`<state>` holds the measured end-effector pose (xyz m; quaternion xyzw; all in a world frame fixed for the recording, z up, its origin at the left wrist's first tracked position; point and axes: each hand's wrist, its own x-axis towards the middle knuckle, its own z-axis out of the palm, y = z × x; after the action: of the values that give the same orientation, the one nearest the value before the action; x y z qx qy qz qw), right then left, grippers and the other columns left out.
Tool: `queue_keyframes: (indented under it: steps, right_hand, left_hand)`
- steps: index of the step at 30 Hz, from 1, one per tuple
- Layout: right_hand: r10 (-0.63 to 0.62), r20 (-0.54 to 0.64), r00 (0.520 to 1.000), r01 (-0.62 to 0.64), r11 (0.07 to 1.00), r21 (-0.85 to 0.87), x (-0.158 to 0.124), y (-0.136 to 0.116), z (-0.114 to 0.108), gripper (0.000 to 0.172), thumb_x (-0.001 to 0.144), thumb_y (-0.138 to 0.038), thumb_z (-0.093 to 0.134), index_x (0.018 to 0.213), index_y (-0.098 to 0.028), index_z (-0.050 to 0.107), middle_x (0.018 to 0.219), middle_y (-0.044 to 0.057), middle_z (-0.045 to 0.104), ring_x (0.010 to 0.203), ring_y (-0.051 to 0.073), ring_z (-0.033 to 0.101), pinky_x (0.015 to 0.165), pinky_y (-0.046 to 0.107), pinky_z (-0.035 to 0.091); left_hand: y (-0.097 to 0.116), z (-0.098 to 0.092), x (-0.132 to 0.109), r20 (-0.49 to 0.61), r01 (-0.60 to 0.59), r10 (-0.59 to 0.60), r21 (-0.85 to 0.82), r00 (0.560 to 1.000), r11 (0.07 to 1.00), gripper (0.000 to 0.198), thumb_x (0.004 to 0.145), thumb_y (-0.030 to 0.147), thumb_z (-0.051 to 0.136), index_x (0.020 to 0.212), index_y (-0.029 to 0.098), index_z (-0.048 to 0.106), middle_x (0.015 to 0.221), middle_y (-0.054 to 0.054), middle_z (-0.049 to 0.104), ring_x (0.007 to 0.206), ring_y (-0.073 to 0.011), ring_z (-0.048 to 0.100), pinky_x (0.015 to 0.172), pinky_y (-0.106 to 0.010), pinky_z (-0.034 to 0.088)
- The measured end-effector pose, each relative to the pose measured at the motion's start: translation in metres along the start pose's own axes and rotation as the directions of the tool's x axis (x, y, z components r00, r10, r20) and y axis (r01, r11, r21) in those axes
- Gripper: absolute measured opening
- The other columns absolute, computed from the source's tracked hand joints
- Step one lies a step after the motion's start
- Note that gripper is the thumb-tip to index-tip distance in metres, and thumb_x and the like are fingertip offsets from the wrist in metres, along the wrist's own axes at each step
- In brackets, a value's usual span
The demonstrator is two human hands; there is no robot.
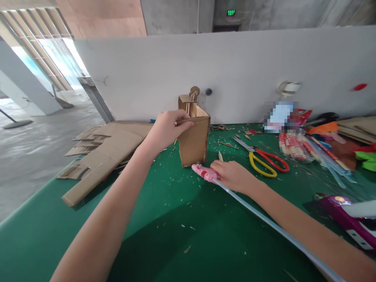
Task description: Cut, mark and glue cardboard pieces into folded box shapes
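- Green worktop [164, 235] — its near edge lies out of frame.
- Cardboard box [194, 145] stands upright on it, inside mostly hidden.
- Left hand [169, 127] reaches forward, palm down, its grip pinching the box's top edge; some fingertips hidden.
- Right hand [232, 175] stretches low, its grip closed round a pink tool [209, 175] — handle concealed, tip near the box's base.

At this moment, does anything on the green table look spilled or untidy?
Yes. Pale scraps lie scattered, not gathered, on the green tabletop around the cardboard box that the left hand holds, which looks messy.
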<state>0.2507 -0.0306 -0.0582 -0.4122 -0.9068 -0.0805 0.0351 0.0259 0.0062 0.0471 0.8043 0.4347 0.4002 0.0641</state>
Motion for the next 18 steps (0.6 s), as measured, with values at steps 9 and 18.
queue_keyframes:
  steps: [9,18]
  right_hand:
    - [0.003,0.010,1.000,-0.003,1.000,0.003,0.007,-0.006,0.000,0.022,0.090,-0.034,0.050,0.083,-0.015,0.056,0.082,0.006,0.062,0.060,0.015,0.057,0.050,0.027,0.023]
    - [0.020,0.022,1.000,-0.023,0.986,0.163,-0.002,0.007,-0.005,0.019,0.091,-0.033,0.049,0.083,-0.016,0.056,0.084,0.005,0.061,0.068,0.015,0.057,0.056,0.026,0.031]
  left_hand:
    - [0.003,-0.002,0.000,0.004,0.015,-0.015,0.018,1.000,1.000,0.013,0.080,0.029,0.058,0.076,0.020,0.065,0.066,0.000,0.062,0.066,-0.0151,0.054,0.063,-0.028,0.041]
    - [0.001,-0.001,0.000,0.011,0.005,-0.005,0.011,1.000,1.000,0.014,0.081,0.029,0.056,0.077,0.019,0.065,0.067,-0.001,0.062,0.064,-0.0139,0.053,0.062,-0.028,0.041]
